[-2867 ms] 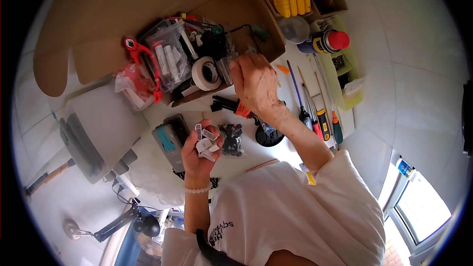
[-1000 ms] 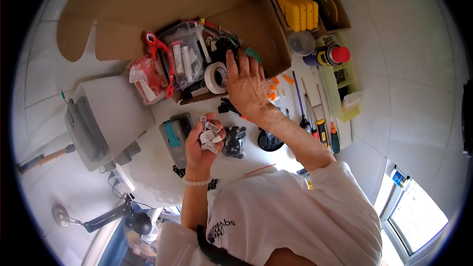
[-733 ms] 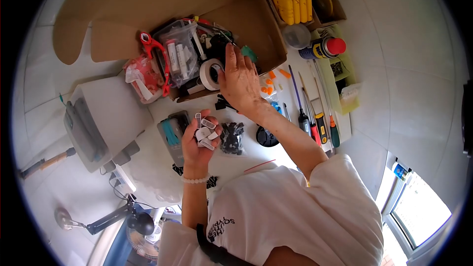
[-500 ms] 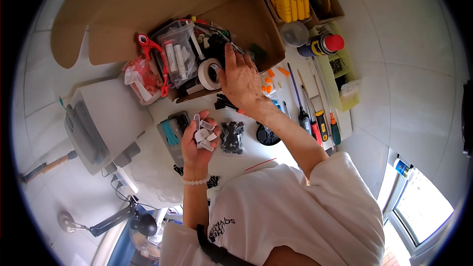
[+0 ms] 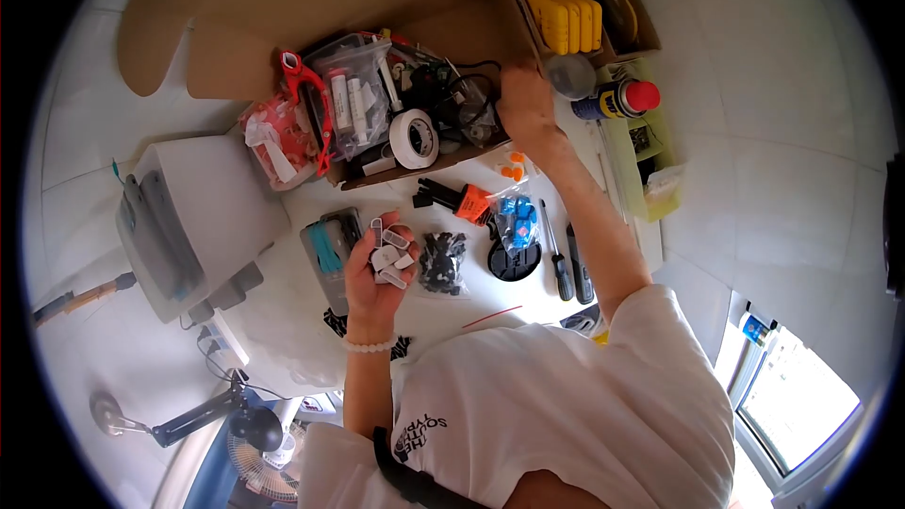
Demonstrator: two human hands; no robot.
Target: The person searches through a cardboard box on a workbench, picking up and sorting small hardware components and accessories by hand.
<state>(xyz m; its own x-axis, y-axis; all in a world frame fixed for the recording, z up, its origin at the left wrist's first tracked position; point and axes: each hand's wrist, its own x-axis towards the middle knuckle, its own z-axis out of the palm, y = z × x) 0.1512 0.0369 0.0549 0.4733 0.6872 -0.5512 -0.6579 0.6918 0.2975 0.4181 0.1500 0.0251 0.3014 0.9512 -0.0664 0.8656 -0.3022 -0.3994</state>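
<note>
My left hand (image 5: 375, 273) is cupped upward around several small white and grey plastic pieces (image 5: 388, 256), some with oblong outlines. At the right front corner of the open cardboard box (image 5: 443, 162), my right hand (image 5: 528, 102) is closed with the fingers curled out of sight. A black cable (image 5: 479, 64) inside the box runs close to that hand; whether it is gripped I cannot make out. The box also holds a roll of white tape (image 5: 413, 139) and a clear bag of white tubes (image 5: 351, 104). A bag of small black parts (image 5: 441, 262) lies beside my left hand.
Red-handled scissors (image 5: 304, 85) stand at the box's left end. Right of it are yellow cases (image 5: 564, 19), a spray can (image 5: 613, 100) and a green bin (image 5: 665, 193). On the table lie a bag of blue pieces (image 5: 516, 220), a screwdriver (image 5: 558, 259) and a grey case (image 5: 325, 269).
My right hand has moved from above the box's contents to its right front corner, closing on the way. The black cable now shows beside it. My left hand stays around the white pieces.
</note>
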